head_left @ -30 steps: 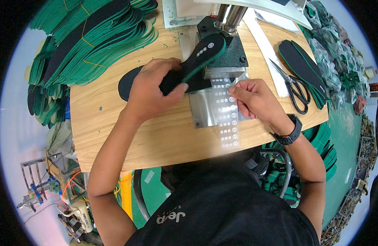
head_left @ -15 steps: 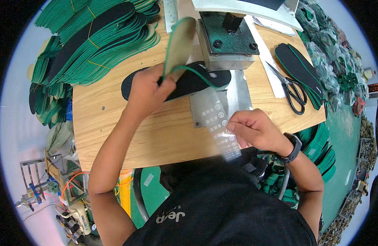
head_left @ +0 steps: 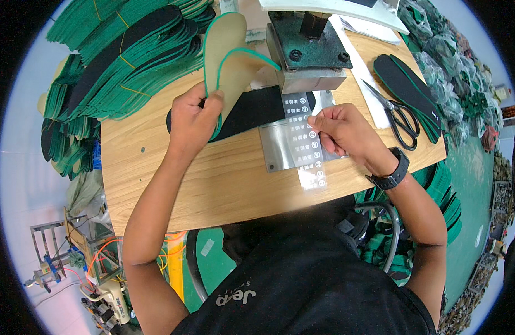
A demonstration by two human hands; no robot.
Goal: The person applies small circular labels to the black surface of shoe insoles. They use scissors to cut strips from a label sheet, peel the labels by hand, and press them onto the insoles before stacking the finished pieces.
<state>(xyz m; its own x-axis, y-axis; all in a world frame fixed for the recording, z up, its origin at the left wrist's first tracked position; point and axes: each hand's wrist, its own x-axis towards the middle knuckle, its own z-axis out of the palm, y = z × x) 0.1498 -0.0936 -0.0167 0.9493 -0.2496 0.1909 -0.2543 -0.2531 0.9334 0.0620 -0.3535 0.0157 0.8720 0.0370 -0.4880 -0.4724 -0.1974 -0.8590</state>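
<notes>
Wooden table (head_left: 224, 178): insole (head_left: 227, 56) now raised.

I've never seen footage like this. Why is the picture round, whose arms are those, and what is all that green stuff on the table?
The picture is round because it comes from a wide fisheye camera worn on a person's head, looking down at their own two bare hands. No robot is here.

The left hand holds up a pair of insoles, tan side showing, green at the edges. The right hand, with a black watch on its wrist, pinches a clear strip of small labels that lies over a metal plate.

On the wooden table lie a dark insole, a metal press block at the far edge, black scissors and two more insoles at the right. Bundled green insoles are stacked at the left.
</notes>
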